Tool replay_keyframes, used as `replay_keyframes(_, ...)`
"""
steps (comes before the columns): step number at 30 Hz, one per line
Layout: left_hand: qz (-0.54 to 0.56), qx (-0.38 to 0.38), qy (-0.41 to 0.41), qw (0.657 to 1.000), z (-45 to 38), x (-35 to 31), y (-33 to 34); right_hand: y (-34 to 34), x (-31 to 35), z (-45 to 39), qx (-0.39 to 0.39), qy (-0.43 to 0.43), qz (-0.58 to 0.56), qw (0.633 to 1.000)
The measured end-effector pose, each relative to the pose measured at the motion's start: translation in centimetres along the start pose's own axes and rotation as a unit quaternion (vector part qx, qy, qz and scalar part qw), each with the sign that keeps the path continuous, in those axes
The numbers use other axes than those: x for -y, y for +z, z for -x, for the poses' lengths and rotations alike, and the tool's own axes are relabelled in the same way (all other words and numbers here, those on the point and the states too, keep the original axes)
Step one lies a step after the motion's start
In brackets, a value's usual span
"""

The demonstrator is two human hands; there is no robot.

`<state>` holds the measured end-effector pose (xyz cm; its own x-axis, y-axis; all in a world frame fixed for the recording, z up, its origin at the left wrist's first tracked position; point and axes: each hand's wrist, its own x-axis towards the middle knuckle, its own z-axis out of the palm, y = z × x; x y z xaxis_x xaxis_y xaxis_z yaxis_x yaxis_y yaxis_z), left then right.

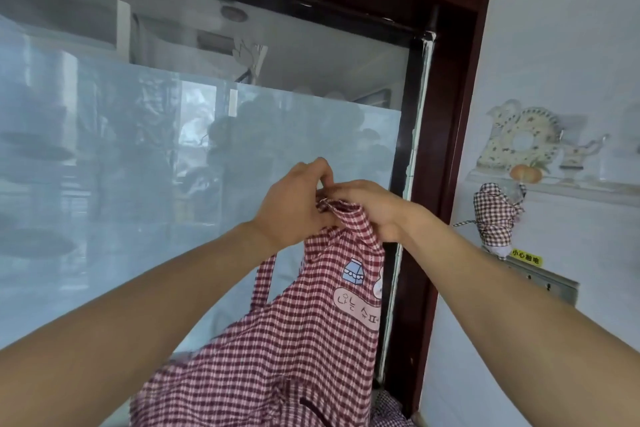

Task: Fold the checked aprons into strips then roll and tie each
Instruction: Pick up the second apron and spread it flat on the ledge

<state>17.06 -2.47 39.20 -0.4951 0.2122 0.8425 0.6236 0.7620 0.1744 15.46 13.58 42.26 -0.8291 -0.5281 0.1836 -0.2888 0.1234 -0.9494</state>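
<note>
Two hands, our left hand (pixel 294 204) and right hand (pixel 372 208), pinch the top of a soft red-checked apron (pixel 294 340) hanging below them.

Apron (pixel 298 340) red-white checked; door frame (pixel 446 184) dk red.

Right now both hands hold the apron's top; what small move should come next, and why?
Probably draw the hands apart to spread the top edge. The left hand and right hand pinch the apron bunched together, and it hangs crumpled, not yet flat for folding.
</note>
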Motion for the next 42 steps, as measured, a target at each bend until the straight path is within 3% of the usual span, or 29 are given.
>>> replay_keyframes(3,-0.041,0.04,-0.036,0.998,-0.1,0.1,0.2,-0.7,-0.3,0.3,0.028,0.055,-0.029,0.998)
replay_keyframes(7,-0.017,0.058,-0.102,0.993,-0.5,1.1,0.2,-1.7,-0.9,0.7,0.079,0.013,0.027,0.996)
replay_keyframes(12,-0.002,0.141,-0.133,0.981,-0.2,2.6,0.6,-1.7,-1.7,0.1,-0.075,-0.075,0.3,0.948)
replay_keyframes(18,0.129,0.249,-0.13,0.951,-0.2,3.0,-0.8,-3.0,-2.5,0.0,-0.148,-0.044,0.284,0.946)
replay_keyframes(23,0.188,0.309,-0.16,0.919,-0.3,2.8,-1.6,-2.6,-1.6,0.3,-0.116,-0.042,0.307,0.944)
replay_keyframes(28,0.103,0.383,-0.168,0.902,0.2,3.1,-1.6,-2.6,-1.5,0.6,-0.055,-0.054,0.355,0.932)
replay_keyframes(32,0.07,0.402,-0.169,0.897,0.4,3.4,-2.1,-3.8,-1.5,0.5,-0.043,-0.032,0.415,0.908)
replay_keyframes(34,0.082,0.44,-0.199,0.872,0.1,3.3,-3.2,-4.5,-1.4,0.4,-0.03,-0.002,0.449,0.893)
replay_keyframes(38,0.218,0.543,-0.286,0.759,-0.1,4.4,-5.9,-5.4,-1.7,0.8,0.008,0.046,0.469,0.882)
replay_keyframes(40,0.209,0.53,-0.308,0.762,0.3,5.8,-6.5,-5.7,-2.2,1.3,-0.002,0.075,0.461,0.884)
replay_keyframes(42,0.146,0.454,-0.34,0.811,0.9,7.6,-6.2,-6.3,-3.0,1.7,-0.032,0.098,0.455,0.885)
